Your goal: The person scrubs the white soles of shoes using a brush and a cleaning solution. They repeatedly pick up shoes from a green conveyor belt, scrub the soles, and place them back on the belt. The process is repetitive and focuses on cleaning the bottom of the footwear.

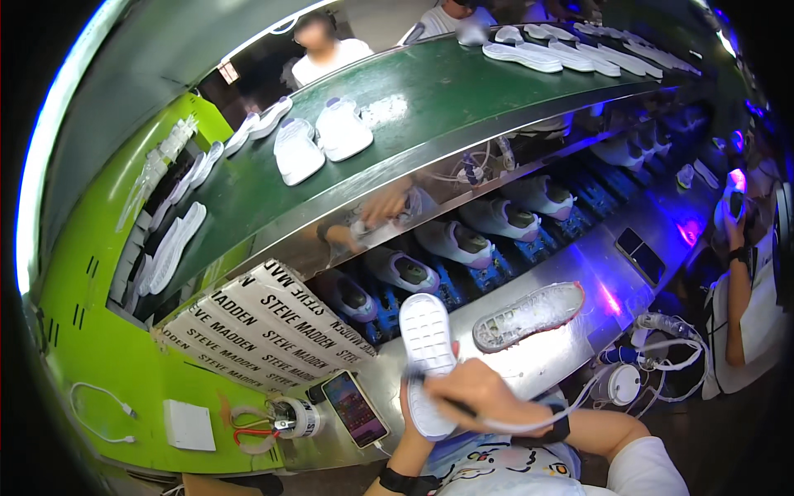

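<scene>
A white shoe sole (428,355) stands up in front of the person, low in the middle of the view, just above their lap. The left hand (413,417) grips its lower end from behind, but most of that hand is hidden, so only a few fingers show. The right hand (484,397) is curled tight around a thin dark tool (451,403), and the tip touches the sole. A pale cord (571,397) runs from the tool off to the right.

Just past the sole, a second sole (529,315) with a red edge lies on the shiny metal bench (579,273). A phone (356,407) with a lit screen and red scissors (252,431) rest at the left end. Printed white paper (265,326) lies there too.

Under a shelf, a row of white shoes (455,242) sits in shadow with blue light. Above, more shoes (318,142) ride a green belt (430,91).

Another person (744,306) sits at the right, partly cut off by the edge. Maybe they hold a shoe, but it is too blurry to tell.
</scene>
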A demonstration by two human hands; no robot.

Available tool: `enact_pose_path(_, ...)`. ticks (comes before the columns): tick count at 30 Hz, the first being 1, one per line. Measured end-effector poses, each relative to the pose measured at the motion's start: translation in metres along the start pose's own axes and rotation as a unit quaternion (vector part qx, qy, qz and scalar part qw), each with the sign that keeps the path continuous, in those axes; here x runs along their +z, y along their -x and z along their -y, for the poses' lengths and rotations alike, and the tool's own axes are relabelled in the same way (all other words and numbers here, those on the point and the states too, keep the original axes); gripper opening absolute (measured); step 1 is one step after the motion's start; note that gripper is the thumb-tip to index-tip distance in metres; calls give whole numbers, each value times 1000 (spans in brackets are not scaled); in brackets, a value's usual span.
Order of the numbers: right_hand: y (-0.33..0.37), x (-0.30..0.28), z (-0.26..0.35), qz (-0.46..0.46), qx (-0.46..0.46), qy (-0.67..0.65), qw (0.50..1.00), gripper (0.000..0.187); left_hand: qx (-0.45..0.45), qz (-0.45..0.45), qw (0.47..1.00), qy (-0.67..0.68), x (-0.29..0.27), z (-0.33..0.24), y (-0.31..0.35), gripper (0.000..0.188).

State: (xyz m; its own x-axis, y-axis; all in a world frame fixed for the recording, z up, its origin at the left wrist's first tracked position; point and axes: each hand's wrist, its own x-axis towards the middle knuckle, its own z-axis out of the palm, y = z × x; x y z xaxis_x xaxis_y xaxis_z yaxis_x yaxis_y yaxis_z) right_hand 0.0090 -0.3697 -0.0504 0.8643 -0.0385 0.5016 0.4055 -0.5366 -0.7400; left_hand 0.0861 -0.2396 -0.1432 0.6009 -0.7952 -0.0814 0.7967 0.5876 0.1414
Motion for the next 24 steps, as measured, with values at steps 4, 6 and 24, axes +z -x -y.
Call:
enact_pose_path(4, -3, -3, 2, -6, 95, -137, 986, 21, 64, -36, 997, 9, 26, -3, -5, 66)
enact_pose_path(6, -5, -6, 10, 84, 61, -127, 987, 19, 55, -5, 998, 4, 27, -6, -7, 74)
enact_pose_path(24, -27, -51, 16, 238, -33, -216, 946, 14, -302, -119, 938, -118, 73, -47, -42, 49)
